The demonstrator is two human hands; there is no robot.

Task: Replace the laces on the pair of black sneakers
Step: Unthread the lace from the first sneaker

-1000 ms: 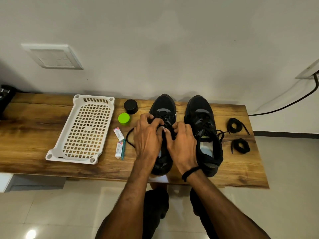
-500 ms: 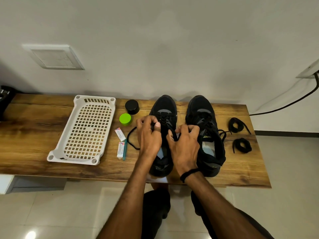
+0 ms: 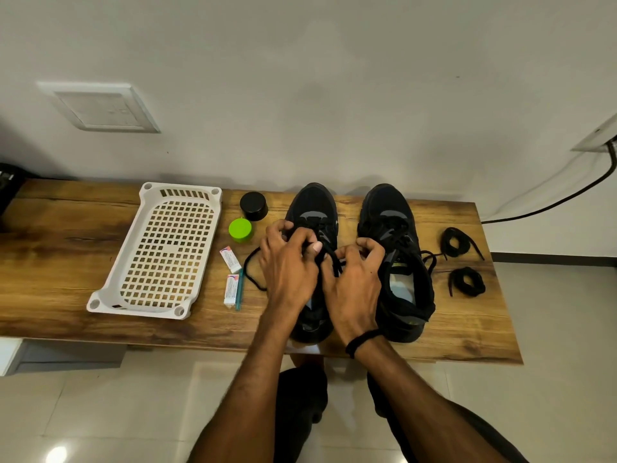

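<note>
While both hands meet at frame centre, the left hand and right hand each have a curled grip pinching the thin, limp black lace over the matte mesh sneaker on the wood-grain worktop. Drawing it gently, eyelet by eyelet, should avoid snags.

**What the hands and the picture's edges keep from view**

The left hand and the right hand cover the middle of the left sneaker, so its eyelets and tongue are out of sight. The lace vanishes under curled fingers on each side, and where its ends lie cannot be told. A dark object is cut off by the left edge, and the cable by the right. Print on the 2 small packets is too small to read.
</note>
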